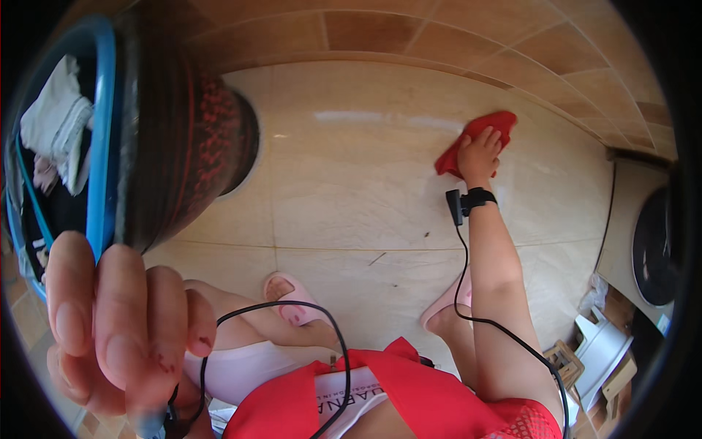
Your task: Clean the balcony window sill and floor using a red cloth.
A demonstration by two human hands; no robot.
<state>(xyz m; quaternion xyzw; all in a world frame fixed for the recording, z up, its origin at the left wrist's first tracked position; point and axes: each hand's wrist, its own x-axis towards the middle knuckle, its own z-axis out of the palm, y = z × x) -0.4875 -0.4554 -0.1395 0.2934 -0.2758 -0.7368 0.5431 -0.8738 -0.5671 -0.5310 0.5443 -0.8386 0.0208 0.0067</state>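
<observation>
On the pale tiled floor [351,208], a folded red cloth [504,122] lies under my right hand [481,153]. The palm presses down on the cloth, fingers stretched over it and pointing towards the wall. A black strap with a small device [470,202] circles that wrist. Close to the camera, my left hand [123,324] is raised with its fingers curled in. Nothing shows in the left hand, though its palm is hidden. Behind its fingertips stands a dark bin [170,137] with red patterning, topped by a blue rim [104,137].
White crumpled cloth or paper [57,115] sits inside the bin. A tiled wall [373,33] bounds the floor ahead. At right are an appliance [630,219], a white plastic stool [598,351] and a wooden stool [565,362]. A black cable [343,351] loops across my lap. Small dark specks [427,234] dot the floor.
</observation>
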